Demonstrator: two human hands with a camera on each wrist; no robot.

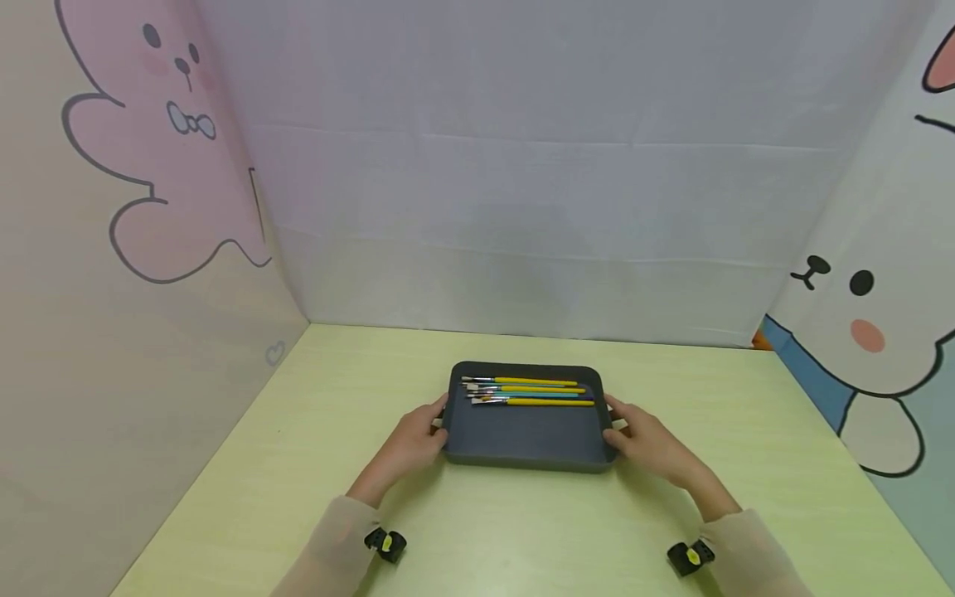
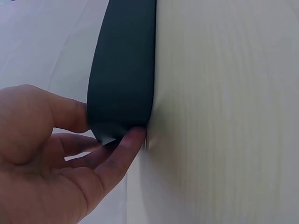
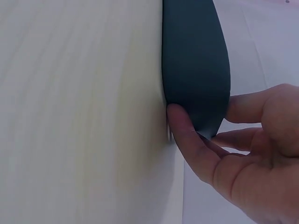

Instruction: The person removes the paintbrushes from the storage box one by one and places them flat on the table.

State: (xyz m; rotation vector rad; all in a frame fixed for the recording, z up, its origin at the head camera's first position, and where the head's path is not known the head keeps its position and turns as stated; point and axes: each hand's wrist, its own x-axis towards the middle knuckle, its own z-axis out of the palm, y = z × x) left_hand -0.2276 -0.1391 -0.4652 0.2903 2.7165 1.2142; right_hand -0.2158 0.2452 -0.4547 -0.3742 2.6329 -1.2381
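The left grip (image 1: 418,434) pinches one end of the dark tray (image 1: 522,437), the right grip (image 1: 651,443) the other, each parted only by its wall. The tray is over the bench (image 1: 530,531) (touching or lifted, I cannot tell), paintbrushes (image 1: 552,403) lying in its far half.

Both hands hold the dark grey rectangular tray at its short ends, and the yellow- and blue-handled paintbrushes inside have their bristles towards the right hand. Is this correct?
Not quite: in the head view, the yellow- and blue-handled paintbrushes have their bristles towards the left hand, not the right hand. The dark grey rectangular tray is held as you say.
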